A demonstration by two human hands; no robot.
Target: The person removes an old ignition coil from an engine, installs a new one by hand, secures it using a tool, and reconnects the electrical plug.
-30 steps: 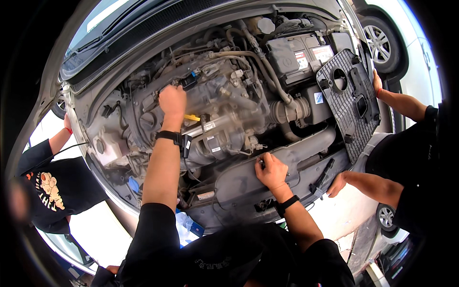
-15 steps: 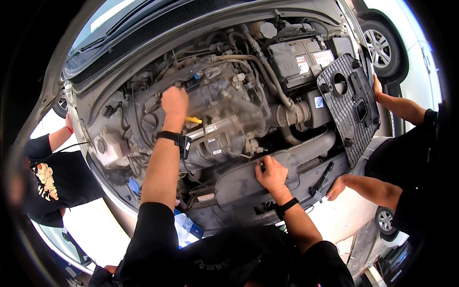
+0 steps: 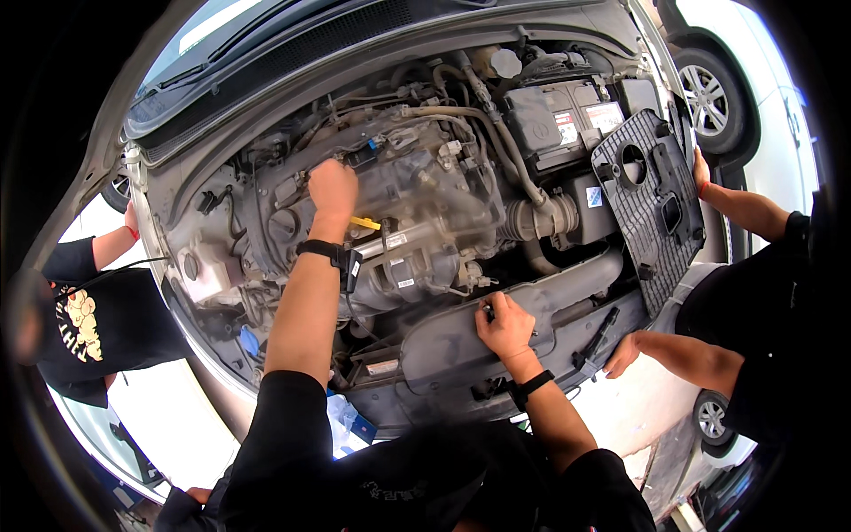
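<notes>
My left hand (image 3: 333, 189) is closed in a fist over the top of the engine (image 3: 425, 191), close to a black connector with a blue tab (image 3: 362, 156). Whatever its fingers grip is hidden beneath the hand. A yellow dipstick handle (image 3: 364, 223) sticks out just right of my left wrist. My right hand (image 3: 506, 324) is curled above the dark plastic cover (image 3: 443, 346) at the front of the engine bay. Something small, dark and thin shows at its fingers, too little of it to name. Black bands circle both my wrists.
At right, a person's hands (image 3: 624, 353) are near a black ribbed engine cover (image 3: 660, 239) leaning at the bay's edge. The battery (image 3: 557, 124) sits behind it. Another person (image 3: 111, 315) stands at left beside the coolant tank (image 3: 208, 270). The windshield edge lies beyond.
The view has shifted slightly. Both my hands keep nearly the same places and closed shapes on the engine bay.
</notes>
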